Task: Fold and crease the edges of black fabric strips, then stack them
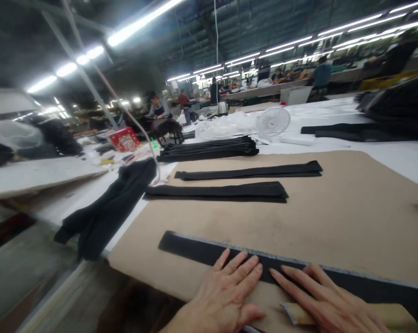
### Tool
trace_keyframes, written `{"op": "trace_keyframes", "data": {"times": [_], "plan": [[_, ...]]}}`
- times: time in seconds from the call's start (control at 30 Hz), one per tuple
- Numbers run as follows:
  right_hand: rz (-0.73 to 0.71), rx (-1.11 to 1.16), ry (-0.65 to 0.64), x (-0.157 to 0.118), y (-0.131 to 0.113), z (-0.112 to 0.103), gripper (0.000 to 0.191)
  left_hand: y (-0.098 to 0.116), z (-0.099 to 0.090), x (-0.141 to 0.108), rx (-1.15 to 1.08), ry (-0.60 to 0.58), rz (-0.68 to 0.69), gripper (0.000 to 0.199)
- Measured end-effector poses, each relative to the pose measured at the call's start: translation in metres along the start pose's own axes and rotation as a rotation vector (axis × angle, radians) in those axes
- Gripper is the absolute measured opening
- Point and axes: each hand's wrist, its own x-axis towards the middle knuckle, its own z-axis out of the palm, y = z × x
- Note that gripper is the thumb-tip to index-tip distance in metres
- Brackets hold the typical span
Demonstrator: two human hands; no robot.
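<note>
A long black fabric strip with a pale grey upper edge lies flat across the brown paper. My left hand rests on it with fingers spread, palm down, holding nothing. To its right, my right hand also lies on the strip, its fingers stretched out. Under the right palm is a tan, flat piece with a metallic tip at its left end; the hand covers its middle. Farther back on the paper are two narrow stacks of black strips, a nearer one and a farther one.
Beyond the paper sits a thicker black stack, with a white round fan behind it. Black cloth hangs over the table's left edge. A cable comes down at the left. A red box and people stand farther back.
</note>
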Motion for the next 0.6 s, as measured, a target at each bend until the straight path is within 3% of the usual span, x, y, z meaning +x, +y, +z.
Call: {"op": "trace_keyframes", "data": {"times": [0.1,0.23,0.4,0.5,0.6], "plan": [[0.012,0.057,-0.033,0.006,-0.002,-0.012,0.076,-0.008,-0.004,-0.009,0.047,-0.062,-0.111,0.070],[0.049,0.111,-0.074,-0.003,0.002,-0.008,0.077,-0.050,-0.013,-0.065,0.269,-0.038,-0.313,0.070],[0.072,0.112,-0.038,-0.016,0.011,-0.001,0.073,-0.089,-0.017,-0.125,0.491,0.039,-0.425,0.063],[0.055,0.102,0.031,-0.010,0.003,-0.024,0.071,-0.101,-0.013,-0.142,0.471,0.051,-0.431,0.062],[0.007,0.090,0.103,0.013,-0.028,-0.049,0.060,-0.126,-0.011,-0.158,0.395,0.108,-0.501,0.066]]}}
